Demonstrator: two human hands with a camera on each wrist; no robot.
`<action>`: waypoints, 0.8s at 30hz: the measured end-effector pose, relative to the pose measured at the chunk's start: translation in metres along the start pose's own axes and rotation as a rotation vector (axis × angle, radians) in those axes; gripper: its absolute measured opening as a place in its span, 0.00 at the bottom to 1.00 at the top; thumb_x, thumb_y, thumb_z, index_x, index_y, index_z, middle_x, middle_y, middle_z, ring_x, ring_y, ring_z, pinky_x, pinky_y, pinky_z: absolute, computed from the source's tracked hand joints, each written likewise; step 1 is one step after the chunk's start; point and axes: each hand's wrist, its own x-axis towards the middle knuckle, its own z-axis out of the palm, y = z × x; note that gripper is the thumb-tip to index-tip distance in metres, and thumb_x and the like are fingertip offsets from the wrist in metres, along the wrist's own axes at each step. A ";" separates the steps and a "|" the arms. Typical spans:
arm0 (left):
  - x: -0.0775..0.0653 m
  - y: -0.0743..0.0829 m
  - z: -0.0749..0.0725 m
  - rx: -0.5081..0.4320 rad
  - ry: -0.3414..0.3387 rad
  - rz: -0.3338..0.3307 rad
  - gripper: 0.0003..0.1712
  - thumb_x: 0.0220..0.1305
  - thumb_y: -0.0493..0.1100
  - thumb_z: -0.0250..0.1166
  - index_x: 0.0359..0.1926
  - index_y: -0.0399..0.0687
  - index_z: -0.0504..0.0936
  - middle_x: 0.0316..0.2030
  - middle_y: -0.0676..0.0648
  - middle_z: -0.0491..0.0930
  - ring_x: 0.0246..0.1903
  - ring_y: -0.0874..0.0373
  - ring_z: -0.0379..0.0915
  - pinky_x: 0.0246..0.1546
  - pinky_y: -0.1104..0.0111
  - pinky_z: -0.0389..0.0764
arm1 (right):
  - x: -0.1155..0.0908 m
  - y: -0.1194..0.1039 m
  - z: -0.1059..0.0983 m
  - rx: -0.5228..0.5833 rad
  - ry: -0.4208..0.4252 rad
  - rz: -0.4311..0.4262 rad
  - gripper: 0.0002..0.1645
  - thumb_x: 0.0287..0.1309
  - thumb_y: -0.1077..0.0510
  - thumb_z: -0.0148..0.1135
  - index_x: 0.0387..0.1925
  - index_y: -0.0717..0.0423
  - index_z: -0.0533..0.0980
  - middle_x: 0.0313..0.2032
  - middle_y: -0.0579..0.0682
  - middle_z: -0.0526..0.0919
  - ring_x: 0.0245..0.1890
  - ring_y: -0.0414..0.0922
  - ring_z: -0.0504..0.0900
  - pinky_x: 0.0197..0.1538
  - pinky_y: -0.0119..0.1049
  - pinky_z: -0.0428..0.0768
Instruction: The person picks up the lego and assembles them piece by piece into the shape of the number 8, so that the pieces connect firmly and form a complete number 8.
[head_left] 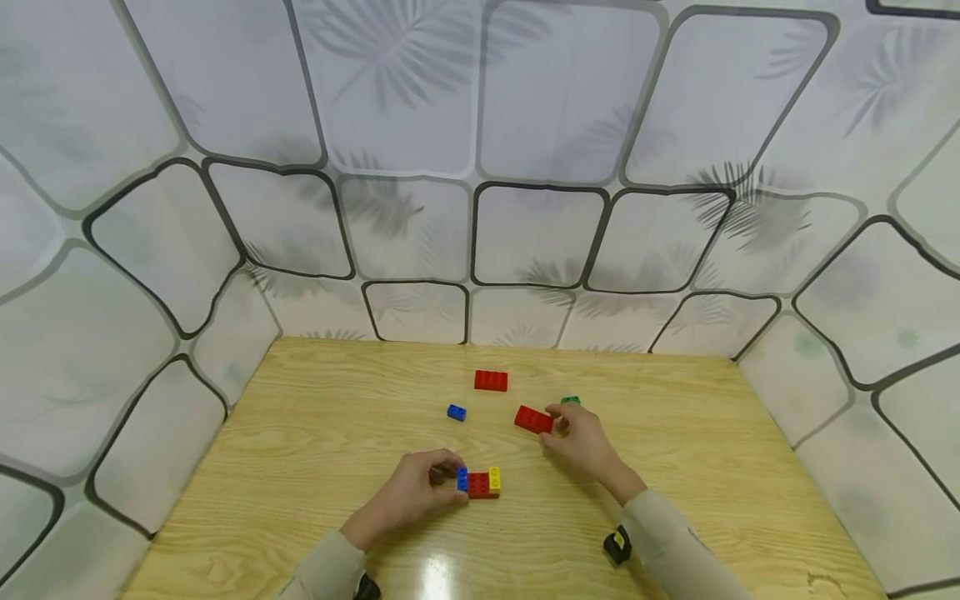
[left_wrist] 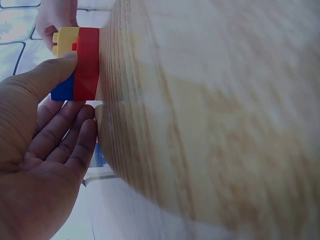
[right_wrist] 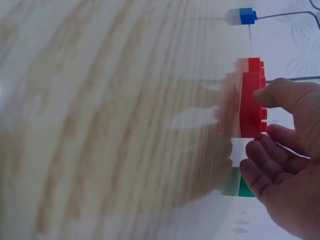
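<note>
My left hand (head_left: 415, 490) pinches the left end of a small brick assembly: a red toy brick (head_left: 478, 485) topped by a blue brick (head_left: 462, 478) at its left end and a yellow brick (head_left: 494, 480) at its right. In the left wrist view, the thumb lies against the side of this red brick (left_wrist: 88, 65). Farther back and to the right, my right hand (head_left: 583, 440) grips the right end of another red brick (head_left: 533, 419). The right wrist view has the thumb on that brick's (right_wrist: 250, 107) side, the fingers by its end.
A third red brick (head_left: 491, 381) lies near the back of the wooden table (head_left: 337, 400), with a small blue brick (head_left: 456, 412) left of and in front of it. Just behind my right hand is a green brick (head_left: 571, 400), partly hidden. A patterned cloth wall (head_left: 420, 225) encloses the table's back and sides.
</note>
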 end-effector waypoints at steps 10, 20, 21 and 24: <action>0.000 -0.001 0.000 0.003 0.000 -0.005 0.21 0.63 0.48 0.79 0.54 0.47 0.86 0.48 0.53 0.87 0.48 0.58 0.83 0.50 0.67 0.85 | 0.002 0.005 0.006 0.003 0.004 0.028 0.24 0.61 0.61 0.75 0.57 0.64 0.82 0.46 0.55 0.85 0.42 0.47 0.83 0.47 0.44 0.84; 0.000 -0.001 0.000 -0.008 0.001 -0.009 0.22 0.61 0.48 0.80 0.54 0.47 0.86 0.48 0.52 0.87 0.48 0.57 0.83 0.50 0.66 0.85 | 0.003 0.004 0.005 -0.008 0.006 0.037 0.19 0.60 0.62 0.74 0.52 0.62 0.83 0.42 0.53 0.85 0.39 0.44 0.80 0.45 0.39 0.82; 0.000 -0.001 0.000 -0.008 0.000 -0.008 0.22 0.62 0.48 0.79 0.54 0.46 0.86 0.48 0.52 0.87 0.48 0.57 0.83 0.50 0.65 0.86 | 0.003 0.004 0.005 -0.006 0.004 0.039 0.18 0.60 0.62 0.74 0.51 0.62 0.83 0.42 0.52 0.85 0.39 0.44 0.79 0.44 0.39 0.82; 0.000 -0.001 0.000 -0.010 -0.002 -0.010 0.22 0.62 0.48 0.79 0.54 0.47 0.86 0.48 0.52 0.87 0.49 0.56 0.83 0.51 0.64 0.86 | 0.002 0.004 0.005 -0.001 -0.002 0.041 0.17 0.60 0.62 0.74 0.50 0.61 0.83 0.41 0.51 0.84 0.39 0.43 0.79 0.43 0.38 0.81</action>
